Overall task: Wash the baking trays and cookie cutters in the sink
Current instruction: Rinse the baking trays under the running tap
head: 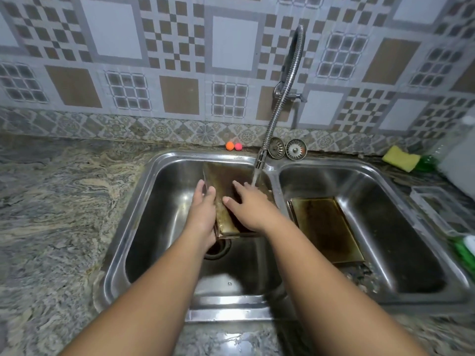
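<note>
Rinsing a grimy baking tray [223, 176] under the running tap [282, 98]
So the left hand [203, 210] grips its left edge, the right hand [251, 207] lies flat with fingers spread on its face, in the left basin [164, 201]; second tray [326, 227] sits in the right basin [385, 214].

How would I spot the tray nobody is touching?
Find the steel double sink in the stone counter. In its right basin a brown-stained baking tray lies alone. The other tray, left basin, has both hands on it under the tap.
</note>
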